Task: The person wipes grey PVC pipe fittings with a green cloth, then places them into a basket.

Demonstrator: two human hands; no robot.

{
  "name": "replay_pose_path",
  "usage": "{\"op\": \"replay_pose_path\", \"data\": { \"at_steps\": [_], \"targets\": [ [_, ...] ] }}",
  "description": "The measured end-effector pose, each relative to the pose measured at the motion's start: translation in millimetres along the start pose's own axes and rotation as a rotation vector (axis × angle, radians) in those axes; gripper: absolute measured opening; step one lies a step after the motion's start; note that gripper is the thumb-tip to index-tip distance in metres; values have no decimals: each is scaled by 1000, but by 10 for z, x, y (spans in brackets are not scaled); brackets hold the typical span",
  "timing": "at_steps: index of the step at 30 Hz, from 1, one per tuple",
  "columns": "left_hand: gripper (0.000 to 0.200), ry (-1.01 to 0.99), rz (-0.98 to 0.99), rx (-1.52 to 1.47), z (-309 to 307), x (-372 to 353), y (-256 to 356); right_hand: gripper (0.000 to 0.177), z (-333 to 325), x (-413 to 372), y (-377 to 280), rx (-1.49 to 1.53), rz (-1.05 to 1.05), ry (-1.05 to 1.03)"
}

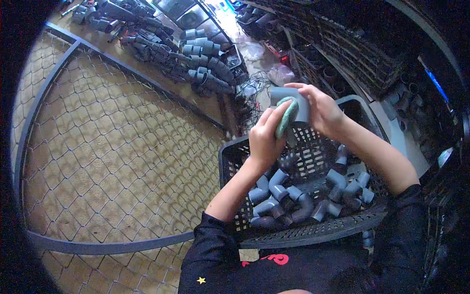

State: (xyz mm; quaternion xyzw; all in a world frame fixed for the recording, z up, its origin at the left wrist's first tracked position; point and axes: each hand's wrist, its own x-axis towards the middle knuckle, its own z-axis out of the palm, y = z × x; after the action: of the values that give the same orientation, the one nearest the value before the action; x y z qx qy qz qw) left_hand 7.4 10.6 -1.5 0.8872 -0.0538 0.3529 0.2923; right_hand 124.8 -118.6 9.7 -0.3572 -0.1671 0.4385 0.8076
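A grey plastic pipe elbow [301, 109] is held up over the far side of a black plastic basket [313, 235]. My right hand [320, 110] grips the elbow from the right, with fingers across its top. In my left hand [267, 130] is a green scouring pad [287, 116], pressed against the elbow's left side. Several loose grey pipe elbows [279, 191] lie in the bottom of the basket below my hands. The fingertips of my left hand are partly hidden behind the pad.
To the left stands a chain-link mesh panel [117, 147] with a metal frame. Large piles of grey pipe fittings [147, 39] lie beyond it. Clear plastic bags [281, 73] sit on the floor ahead. Dark slatted crates [352, 44] are stacked at the right.
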Motion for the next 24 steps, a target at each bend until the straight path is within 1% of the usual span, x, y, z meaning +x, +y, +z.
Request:
{"op": "replay_pose_path", "data": {
  "at_steps": [1, 2, 5, 7, 9, 10, 11, 13, 15, 17, 18, 19, 21, 24],
  "targets": [
    [50, 7, 10, -32, 18, -12, -2, 36, 18, -8, 2, -73, -44, 11],
    [50, 13, 20, -65, 28, -19, 2, 37, 26, -36, -21, -120, -29, 1],
    [50, -68, 93, -133, -27, -28, 83, 37, 11, -22, 3, -190, -55, 23],
    [50, -133, 180, 17, -16, -38, 152, 37, -32, 16, 22, -232, -48, 41],
    [49, -126, 208, 196, 12, -55, 122, 38, -66, 51, 41, -263, -24, 82],
    [49, -116, 174, 262, -3, -43, 119, 36, -64, 62, 72, -326, -78, 102],
    [49, -106, 140, 329, -35, -24, 121, 36, -74, 61, 83, -218, -48, 87],
    [47, -65, 63, 376, -55, -2, 82, 38, -51, 47, 75, -4, 12, 59],
    [47, -56, 8, 381, -50, 3, 69, 43, -40, 56, 86, -18, -17, 62],
    [48, -47, 61, 271, 6, -22, 81, 44, -87, 75, 125, -21, -59, 53],
    [50, -75, 154, 203, 18, -13, 75, 49, -60, 70, 121, -80, -73, 61],
    [50, -124, 243, 248, 14, -27, 95, 52, -41, 2, 77, -114, -10, 59],
    [47, -134, 328, 345, 3, -23, 132, 53, -53, 15, 108, -162, -38, 81],
    [44, -24, 248, 508, 0, 18, 48, 51, -88, 58, 156, -215, -160, 82]
  ]
}}
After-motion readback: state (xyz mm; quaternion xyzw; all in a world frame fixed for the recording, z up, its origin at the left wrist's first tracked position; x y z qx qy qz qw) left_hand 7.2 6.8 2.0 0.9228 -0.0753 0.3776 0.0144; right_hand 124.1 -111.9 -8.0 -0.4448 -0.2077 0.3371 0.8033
